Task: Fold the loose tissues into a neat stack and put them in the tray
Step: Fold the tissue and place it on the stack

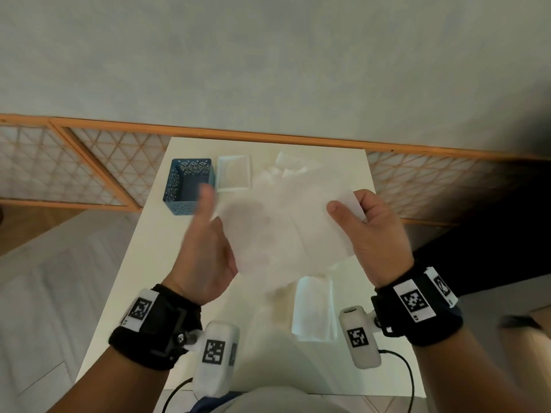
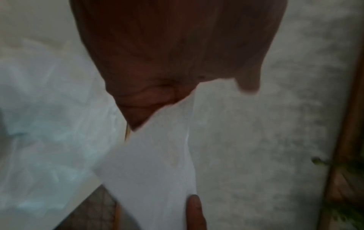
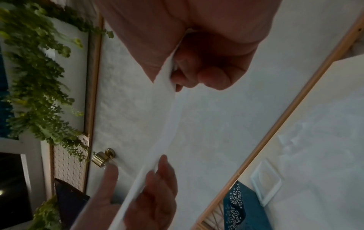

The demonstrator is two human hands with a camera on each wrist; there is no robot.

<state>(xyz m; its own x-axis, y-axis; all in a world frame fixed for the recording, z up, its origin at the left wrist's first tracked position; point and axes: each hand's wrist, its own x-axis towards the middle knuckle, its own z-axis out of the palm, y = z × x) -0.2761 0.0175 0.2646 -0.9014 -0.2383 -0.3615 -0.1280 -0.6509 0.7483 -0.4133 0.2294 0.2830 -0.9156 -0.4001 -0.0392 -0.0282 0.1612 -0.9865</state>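
Observation:
A thin white tissue (image 1: 286, 231) hangs spread in the air between both hands, above the white table (image 1: 190, 278). My right hand (image 1: 351, 210) pinches its right upper corner between thumb and curled fingers (image 3: 197, 62). My left hand (image 1: 214, 222) is at the tissue's left edge. Its straight fingers (image 3: 157, 189) lie behind the sheet and its thumb stands apart, blurred. The sheet (image 3: 165, 124) shows edge-on in the right wrist view. A folded tissue stack (image 1: 314, 308) lies on the table under the hands. A shallow white tray (image 1: 234, 173) sits at the back, with loose tissues (image 1: 293, 166) to its right.
A blue perforated basket (image 1: 189, 186) stands left of the tray, and appears in the right wrist view (image 3: 240, 208). A wooden lattice screen (image 1: 89, 168) runs behind the table. Floor lies to the left, and a dark area to the right.

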